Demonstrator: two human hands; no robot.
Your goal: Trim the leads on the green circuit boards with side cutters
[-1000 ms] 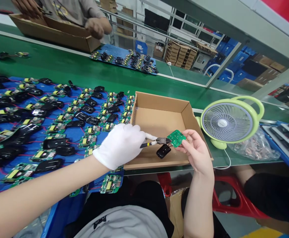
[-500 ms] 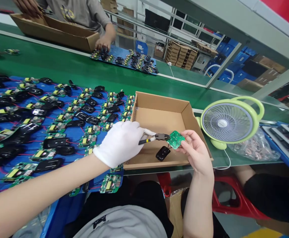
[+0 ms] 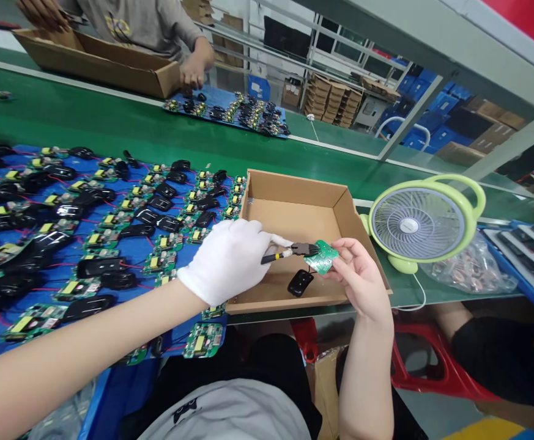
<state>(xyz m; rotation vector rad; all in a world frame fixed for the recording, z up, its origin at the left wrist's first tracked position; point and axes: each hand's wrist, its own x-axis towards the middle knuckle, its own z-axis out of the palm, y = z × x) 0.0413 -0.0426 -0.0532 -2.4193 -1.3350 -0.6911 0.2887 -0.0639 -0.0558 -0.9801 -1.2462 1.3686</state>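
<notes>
My left hand (image 3: 230, 260), in a white glove, is closed around a pair of cutting pliers (image 3: 302, 249) with black-and-yellow handles. The jaws meet the left edge of a green circuit board (image 3: 322, 258); whether they grip anything there I cannot tell. Between bare thumb and fingers, my right hand (image 3: 361, 278) pinches the board's right edge. A black plastic piece (image 3: 300, 283) hangs below the board on a dark wire. All of this is above an open cardboard box (image 3: 289, 211).
On the left, a blue mat (image 3: 145, 249) bears several rows of circuit boards wired to black parts. A green fan (image 3: 418, 226) stands right of the box, by a plastic bag (image 3: 468, 269) of small parts. Across the bench, a co-worker's hand (image 3: 193, 72) is over another board tray (image 3: 230, 110).
The board has tilted slightly, and the pliers have shifted a little right and up against it. The co-worker's hand has lifted off the boards across the bench.
</notes>
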